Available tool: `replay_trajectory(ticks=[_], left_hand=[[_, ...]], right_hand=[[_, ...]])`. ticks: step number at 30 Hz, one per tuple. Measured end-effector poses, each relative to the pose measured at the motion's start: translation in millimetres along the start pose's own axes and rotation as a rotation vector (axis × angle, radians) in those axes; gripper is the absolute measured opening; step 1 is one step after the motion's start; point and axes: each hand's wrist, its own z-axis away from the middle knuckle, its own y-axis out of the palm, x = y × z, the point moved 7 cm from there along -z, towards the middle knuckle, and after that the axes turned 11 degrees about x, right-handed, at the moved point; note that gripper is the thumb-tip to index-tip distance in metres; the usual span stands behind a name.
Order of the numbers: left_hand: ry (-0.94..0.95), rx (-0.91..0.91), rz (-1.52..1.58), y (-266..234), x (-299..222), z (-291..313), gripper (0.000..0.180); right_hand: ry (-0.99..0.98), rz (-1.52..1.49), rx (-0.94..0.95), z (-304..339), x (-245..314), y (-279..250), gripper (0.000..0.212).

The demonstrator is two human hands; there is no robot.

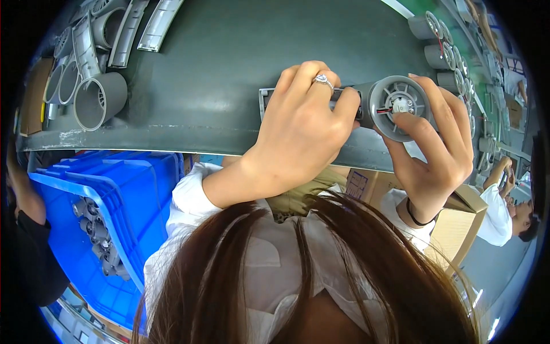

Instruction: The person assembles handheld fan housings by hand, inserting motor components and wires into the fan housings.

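A grey round plastic housing (pixel 373 102) is held above the near edge of the work table. Its open end faces up, showing spokes and a silver motor (pixel 403 104) with red and black wires. My right hand (pixel 441 137) wraps around that end, one fingertip at the motor hub. My left hand (pixel 303 117), a ring on one finger, grips a long grey shell part (pixel 266 100) that lines up with the housing. Its fingers hide most of that shell, so I cannot tell whether the two pieces are joined.
Grey tubes (pixel 103 100) and curved grey covers (pixel 160 26) lie at the table's far left. Several motor housings (pixel 438 56) line the right side. A blue crate (pixel 132 189) with grey parts stands lower left; a cardboard box (pixel 455 229) is lower right. People are at both sides.
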Motion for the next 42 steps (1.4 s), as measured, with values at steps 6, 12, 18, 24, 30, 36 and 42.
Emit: replay_trajectory(ticks=[6, 12, 18, 24, 30, 36, 42], left_hand=[[0.010, 0.055, 0.027, 9.1, 4.0, -1.0, 0.018], [-0.004, 0.100, 0.088, 8.8, 1.4, -4.9, 0.007], [-0.004, 0.054, 0.101, 10.6, 2.4, -4.0, 0.010], [-0.073, 0.048, 0.127, 6.9, 3.9, -0.4, 0.008], [-0.124, 0.105, 0.219, 6.1, 5.5, 9.2, 0.010], [0.001, -0.068, -0.010, 14.0, -15.7, 21.7, 0.015], [0.006, -0.166, -0.044, 16.8, -23.9, 29.4, 0.014]], right_hand=[[0.019, -0.138, 0.024, -1.6, -4.1, 3.0, 0.034], [0.091, -0.356, -0.044, 5.6, -16.8, 7.3, 0.035], [0.253, -0.645, -0.169, 15.7, -28.6, 21.5, 0.033], [0.302, -0.664, -0.248, 18.4, -24.9, 27.8, 0.033], [0.209, -0.592, -0.102, 14.9, -14.3, 19.2, 0.055], [0.260, -0.324, 0.177, 18.7, -6.9, 16.5, 0.060], [0.292, -0.338, 0.159, 27.8, -5.4, 11.8, 0.054]])
